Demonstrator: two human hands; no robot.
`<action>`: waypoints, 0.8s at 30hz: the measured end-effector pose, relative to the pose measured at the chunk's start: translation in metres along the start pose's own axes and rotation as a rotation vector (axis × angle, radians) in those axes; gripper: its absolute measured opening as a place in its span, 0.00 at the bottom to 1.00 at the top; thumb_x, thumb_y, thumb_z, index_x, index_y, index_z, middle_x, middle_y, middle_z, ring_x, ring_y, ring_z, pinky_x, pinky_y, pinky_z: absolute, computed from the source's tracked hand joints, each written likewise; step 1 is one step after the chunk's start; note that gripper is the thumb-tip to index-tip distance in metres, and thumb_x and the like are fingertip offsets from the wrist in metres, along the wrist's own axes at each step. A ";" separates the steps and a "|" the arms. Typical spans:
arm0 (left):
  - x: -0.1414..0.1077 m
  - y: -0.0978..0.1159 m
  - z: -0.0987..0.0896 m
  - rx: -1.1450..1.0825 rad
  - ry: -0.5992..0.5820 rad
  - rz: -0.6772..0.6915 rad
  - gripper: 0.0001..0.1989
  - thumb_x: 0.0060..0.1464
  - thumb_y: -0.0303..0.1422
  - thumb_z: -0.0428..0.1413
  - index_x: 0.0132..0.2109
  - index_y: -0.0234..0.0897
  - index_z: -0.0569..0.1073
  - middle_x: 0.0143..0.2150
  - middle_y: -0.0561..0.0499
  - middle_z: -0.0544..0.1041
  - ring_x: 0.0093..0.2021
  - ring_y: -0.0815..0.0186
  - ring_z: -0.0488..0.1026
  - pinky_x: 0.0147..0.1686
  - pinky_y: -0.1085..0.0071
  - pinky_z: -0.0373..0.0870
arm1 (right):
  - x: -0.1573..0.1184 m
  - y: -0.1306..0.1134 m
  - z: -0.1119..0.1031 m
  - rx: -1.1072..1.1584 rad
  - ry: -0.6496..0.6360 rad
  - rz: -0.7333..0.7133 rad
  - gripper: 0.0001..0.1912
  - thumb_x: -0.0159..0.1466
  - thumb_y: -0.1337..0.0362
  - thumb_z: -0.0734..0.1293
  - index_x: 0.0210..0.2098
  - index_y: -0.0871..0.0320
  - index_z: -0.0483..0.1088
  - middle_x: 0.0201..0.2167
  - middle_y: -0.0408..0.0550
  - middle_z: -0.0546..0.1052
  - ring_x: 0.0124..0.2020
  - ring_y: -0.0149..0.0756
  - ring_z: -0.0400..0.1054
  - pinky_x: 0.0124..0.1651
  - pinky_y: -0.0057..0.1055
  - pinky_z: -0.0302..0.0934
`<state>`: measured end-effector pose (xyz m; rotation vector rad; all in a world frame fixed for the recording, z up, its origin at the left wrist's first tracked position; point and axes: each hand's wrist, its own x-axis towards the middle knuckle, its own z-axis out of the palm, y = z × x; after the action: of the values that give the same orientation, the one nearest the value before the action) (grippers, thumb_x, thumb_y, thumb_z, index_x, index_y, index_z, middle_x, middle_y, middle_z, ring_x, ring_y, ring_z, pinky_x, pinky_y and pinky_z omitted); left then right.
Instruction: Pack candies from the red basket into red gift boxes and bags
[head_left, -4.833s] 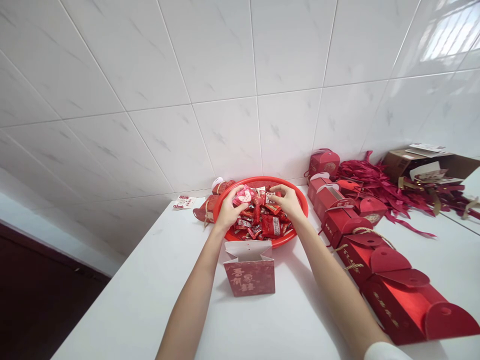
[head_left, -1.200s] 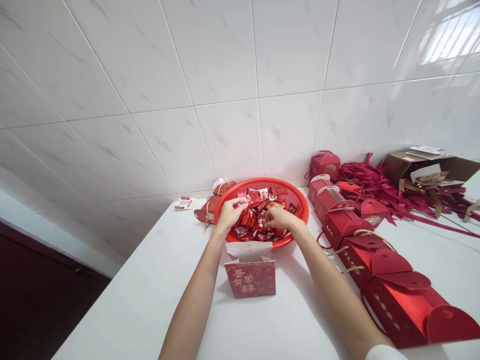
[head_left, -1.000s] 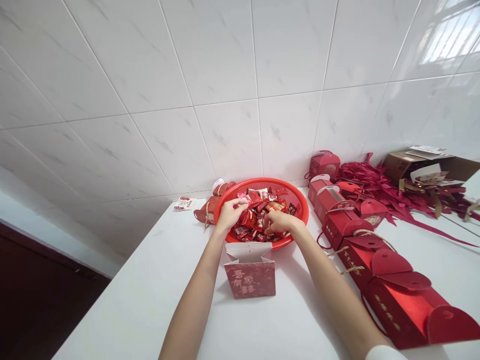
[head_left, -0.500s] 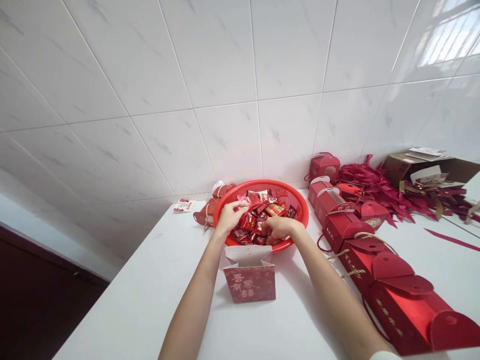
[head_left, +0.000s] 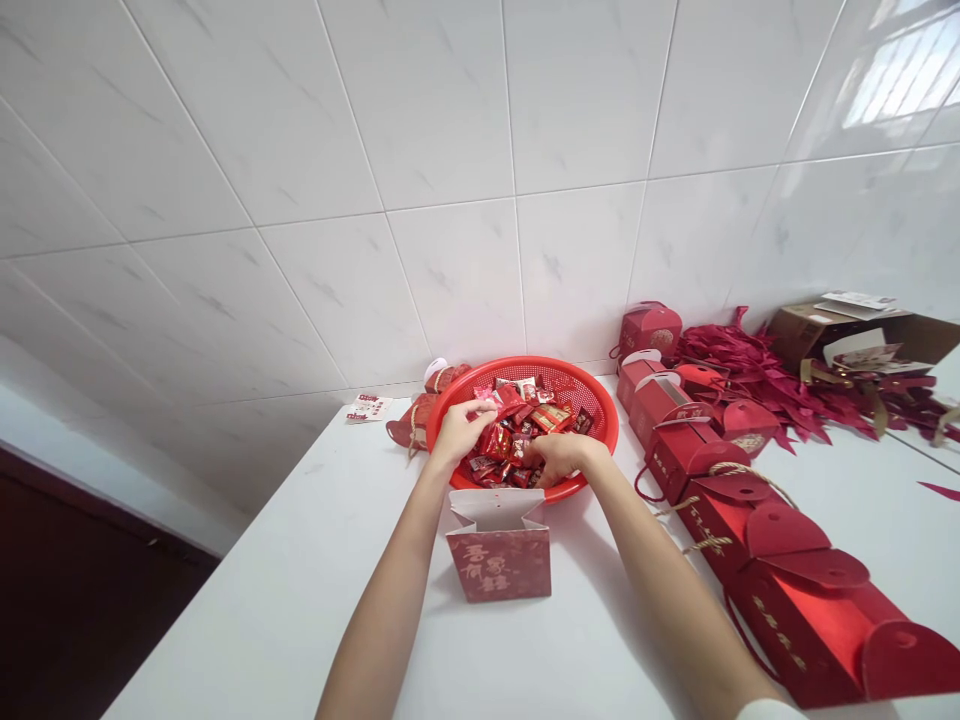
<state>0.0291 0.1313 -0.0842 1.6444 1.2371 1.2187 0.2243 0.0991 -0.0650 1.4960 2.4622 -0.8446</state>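
Observation:
A round red plastic mesh basket [head_left: 591, 415] stands on the white tabletop [head_left: 255, 625], holding a heap of red-wrapped sweets [head_left: 499, 442]. My left hand [head_left: 460, 432] is over the basket's near left side, its fingers pinched on a pink-wrapped sweet [head_left: 484, 394]. My right hand [head_left: 560, 457] reaches down into the near edge of the heap, and its fingertips are hidden among the wrappers. Just in front of the basket stands an open red paper gift box [head_left: 499, 565] with gold characters and white inner flaps.
Several red gift boxes with heart-shaped flaps [head_left: 795, 590] form a row along the right. Behind them lie dark red ribbons [head_left: 750, 370] and a cardboard carton [head_left: 806, 335]. Small red bags [head_left: 414, 423] and printed cards [head_left: 369, 407] sit behind the basket's left side, against the white tiled wall [head_left: 450, 280].
My right hand has moved down toward the basket's near edge and into the sweets. My left hand stays nearly still with the pink sweet. The view has shifted slightly.

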 end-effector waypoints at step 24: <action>0.003 -0.003 -0.002 0.025 -0.043 0.030 0.09 0.44 0.36 0.61 0.33 0.36 0.81 0.37 0.46 0.83 0.43 0.56 0.78 0.50 0.61 0.70 | 0.008 0.006 0.000 0.392 0.494 -0.196 0.04 0.51 0.68 0.64 0.24 0.58 0.62 0.21 0.37 0.64 0.26 0.29 0.57 0.31 0.27 0.50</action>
<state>0.0270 0.1353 -0.0852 1.7044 1.2096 1.1843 0.2258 0.1074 -0.0704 1.7898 2.9678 -1.1686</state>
